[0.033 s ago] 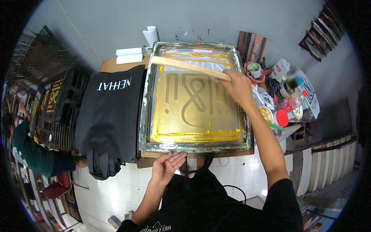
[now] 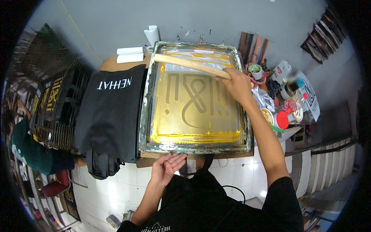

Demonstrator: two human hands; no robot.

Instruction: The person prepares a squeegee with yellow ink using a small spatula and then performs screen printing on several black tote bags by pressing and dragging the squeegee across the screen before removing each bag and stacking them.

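A screen-printing frame (image 2: pixel 143 127) lies flat on the table, its mesh smeared with gold-yellow ink around a dark curved design. My right hand (image 2: pixel 236 86) is closed around the right end of a squeegee (image 2: pixel 189 65), whose pale wooden handle slants across the far part of the screen. What lies under the handle is hard to see. At the frame's near edge, my left hand (image 2: pixel 168 169) is palm up with its fingers stretched out, the fingertips at or just under the rim. It holds nothing that I can see.
Black tote bags (image 2: pixel 110 116) lie left of the frame, with white paper rolls (image 2: pixel 130 58) behind them. On the right stand jars, a red lid (image 2: pixel 282 120), a bottle and crumpled plastic (image 2: pixel 263 99). A person in a green shirt (image 2: pixel 31 149) works at far left beside racks.
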